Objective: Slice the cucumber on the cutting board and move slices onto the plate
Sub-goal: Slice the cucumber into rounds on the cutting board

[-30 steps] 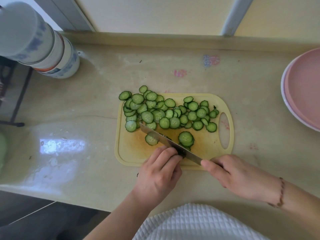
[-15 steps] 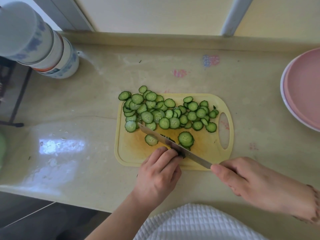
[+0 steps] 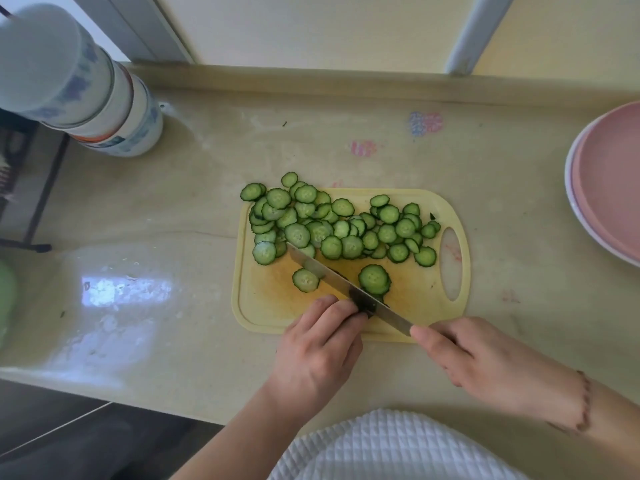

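Left fingers (image 3: pixel 341 311) curled on cucumber stub (image 3: pixel 367 310), right hand (image 3: pixel 485 365) gripping knife (image 3: pixel 346 284)

One pale yellow plastic cutting board (image 3: pixel 420 299) with a single oval handle hole lies on the beige stone worktop (image 3: pixel 194 202). One steel-bladed knife (image 3: pixel 341 284) crosses it. Round green cucumber slices (image 3: pixel 341 225) lie heaped along the board's far edge, too overlapped to count exactly: several dozen. Two of them, at the board's far left corner, overhang onto the worktop. Nearer the middle one loose slice (image 3: pixel 305 280) lies alone, and one small stack of slices (image 3: pixel 374 279) sits beside the blade. Two hands show: one left hand (image 3: pixel 317 355), one right hand (image 3: pixel 485 365). At the worktop's right edge, two stacked plates (image 3: pixel 609 188), pink on white. At its far left corner, one stack of white-and-blue ceramic bowls (image 3: pixel 86 95); their number cannot be told.
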The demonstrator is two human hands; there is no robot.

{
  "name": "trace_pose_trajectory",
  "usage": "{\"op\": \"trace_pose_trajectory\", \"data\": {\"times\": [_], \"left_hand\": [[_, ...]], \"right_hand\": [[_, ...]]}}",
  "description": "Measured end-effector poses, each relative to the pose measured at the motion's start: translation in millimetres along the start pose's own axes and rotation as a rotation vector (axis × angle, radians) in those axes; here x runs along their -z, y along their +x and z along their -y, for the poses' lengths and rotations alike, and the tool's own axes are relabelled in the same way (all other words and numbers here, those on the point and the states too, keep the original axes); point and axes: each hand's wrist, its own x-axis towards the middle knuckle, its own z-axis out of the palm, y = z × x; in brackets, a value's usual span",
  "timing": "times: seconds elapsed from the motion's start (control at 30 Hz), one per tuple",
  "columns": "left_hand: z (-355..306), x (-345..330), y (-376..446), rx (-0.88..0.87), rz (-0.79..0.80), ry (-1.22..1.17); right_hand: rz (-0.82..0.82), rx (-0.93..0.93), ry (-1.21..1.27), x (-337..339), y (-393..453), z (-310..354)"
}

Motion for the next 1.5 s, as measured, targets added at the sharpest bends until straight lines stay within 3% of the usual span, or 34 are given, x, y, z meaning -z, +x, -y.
{"op": "trace_pose_trajectory", "data": {"times": [1.5], "left_hand": [[0.0, 1.5, 1.3, 0.004, -0.01, -0.006]], "right_hand": [[0.026, 0.041, -0.016, 10.5, -9.9, 13.6]]}}
